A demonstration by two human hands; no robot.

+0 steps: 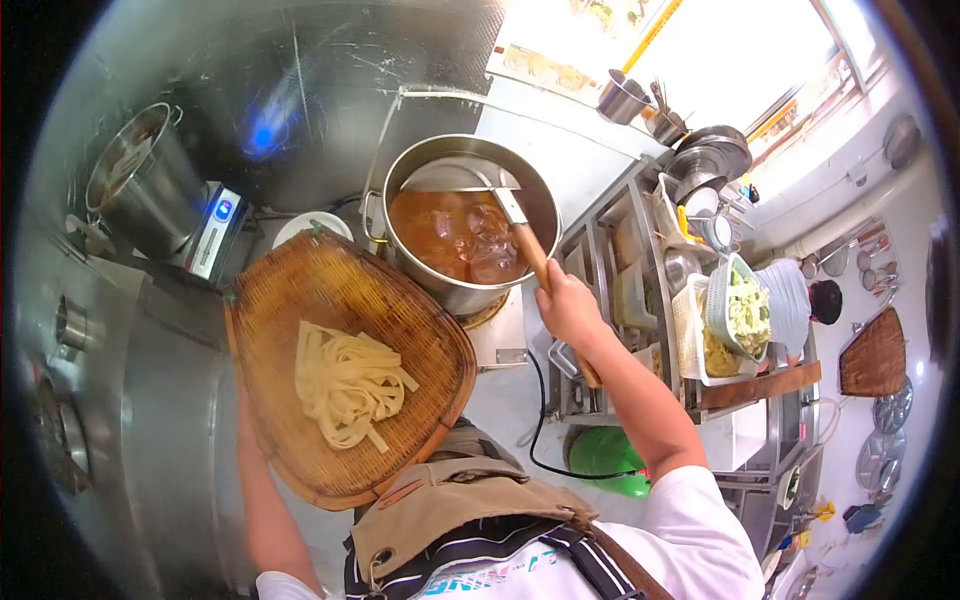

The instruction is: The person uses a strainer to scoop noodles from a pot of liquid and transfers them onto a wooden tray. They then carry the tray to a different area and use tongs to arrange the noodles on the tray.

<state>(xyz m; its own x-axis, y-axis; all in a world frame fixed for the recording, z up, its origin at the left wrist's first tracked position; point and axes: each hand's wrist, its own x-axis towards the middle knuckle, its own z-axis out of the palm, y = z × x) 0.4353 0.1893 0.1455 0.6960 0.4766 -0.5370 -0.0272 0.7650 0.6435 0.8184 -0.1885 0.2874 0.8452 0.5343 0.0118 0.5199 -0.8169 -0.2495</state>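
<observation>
My right hand [572, 308] is closed around the long wooden handle of a skimmer [533, 252]. Its round, pale head rests inside a large metal pot [378, 215], along the far side above brown, glossy liquid [455, 240]. On my left side, I hold a woven bamboo tray [300, 270], tilted in front of my apron. My left hand [250, 440] is at its left edge, with the fingers hidden by the tray. A loose heap of wide, flat noodles [350, 390] lies on the tray, beside the pot and lower than its rim.
A tall metal pot [165, 200] stands at the left near a blue-lit control box [215, 232]. To the right, a metal rack [600, 260] holds baskets, including one of chopped greens [748, 315]. Below are a green container [605, 455] and a black cable [540, 420]. Another person [785, 300] stands beyond.
</observation>
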